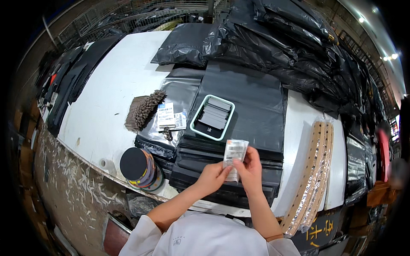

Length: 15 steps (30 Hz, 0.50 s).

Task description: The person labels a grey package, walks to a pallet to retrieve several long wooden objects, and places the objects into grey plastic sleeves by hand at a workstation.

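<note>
A small white printed paper slip (235, 152) is pinched between my two hands over the front of a stack of black plastic mailing bags (247, 106). My left hand (215, 174) grips its lower left edge, and my right hand (249, 170) holds its right side with the thumb across it. Just beyond my hands, a pale green tray (222, 137) full of grey and white cards (215, 113) rests on the bags. To its left lie labels under a metal binder clip (167, 134), on a clear-fronted bag, beside a bunched grey-brown chenille cloth (143, 112).
Filled black parcels (273, 38) are heaped along the far and right side of the white table (102, 81). Stacked tape rolls (139, 166) stand at the near left edge. Long wrapped cardboard strips (314, 170) lie at right. Dark flat packages (81, 72) line the left; paper scraps litter the floor.
</note>
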Tool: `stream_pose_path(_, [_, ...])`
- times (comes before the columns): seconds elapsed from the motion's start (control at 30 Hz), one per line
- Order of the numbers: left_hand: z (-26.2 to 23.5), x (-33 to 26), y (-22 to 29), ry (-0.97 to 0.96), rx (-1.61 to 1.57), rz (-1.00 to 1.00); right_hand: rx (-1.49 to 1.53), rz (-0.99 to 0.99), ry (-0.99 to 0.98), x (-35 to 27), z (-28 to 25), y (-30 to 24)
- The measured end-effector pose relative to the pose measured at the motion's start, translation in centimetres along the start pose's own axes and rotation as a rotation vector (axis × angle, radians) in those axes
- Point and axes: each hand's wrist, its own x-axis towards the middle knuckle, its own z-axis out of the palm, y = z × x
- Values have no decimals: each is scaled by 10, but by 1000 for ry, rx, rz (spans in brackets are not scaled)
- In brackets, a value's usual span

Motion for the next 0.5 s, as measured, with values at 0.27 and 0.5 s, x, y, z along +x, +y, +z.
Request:
stream_pose_path(0.27, [-66,28,-37,-11,-121,115,-81,124,30,36,-1,22])
stream_pose_path(0.5, [-132,89,-61,126,1079,699,-219,161,228,59,-49,37])
